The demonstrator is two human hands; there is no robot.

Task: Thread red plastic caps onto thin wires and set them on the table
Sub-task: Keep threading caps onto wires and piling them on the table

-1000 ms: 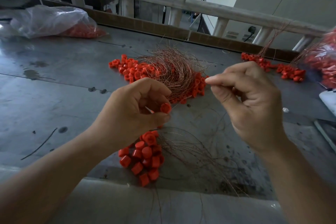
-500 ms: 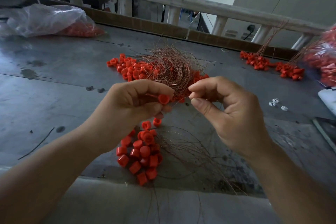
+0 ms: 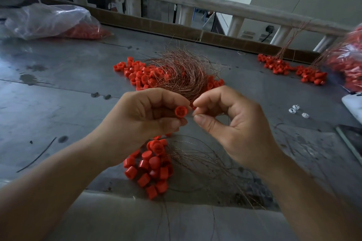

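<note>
Red plastic cap (image 3: 179,111) first: it is small and round, with its hollow side turned toward us and a raised cross-shaped moulding showing inside. We hold it in the air above the tabletop (image 3: 58,103), between the heap of wires and the nearer pile of caps.

Our left hand (image 3: 145,121) grips it. The fingers (image 3: 170,98) curl over it from above, the thumb presses from below, and the other fingers are folded into the palm.

Our right hand (image 3: 231,123) sits just beside the cap, its forefinger and thumb (image 3: 205,124) brought tip to tip in a tight pinch right at the cap's edge. Whatever strand lies between them is too fine for us to make out.

Behind the hands a tangle of copper-coloured wires (image 3: 182,76) rests on a spread of loose red caps (image 3: 137,72). Below the hands lies a pile of caps (image 3: 152,166) with thin wires trailing off to the right.

Further right on the tabletop is another cluster of red caps (image 3: 284,66) with wires standing up from it. A clear plastic bag (image 3: 49,19) holding red caps lies at the far left.
</note>
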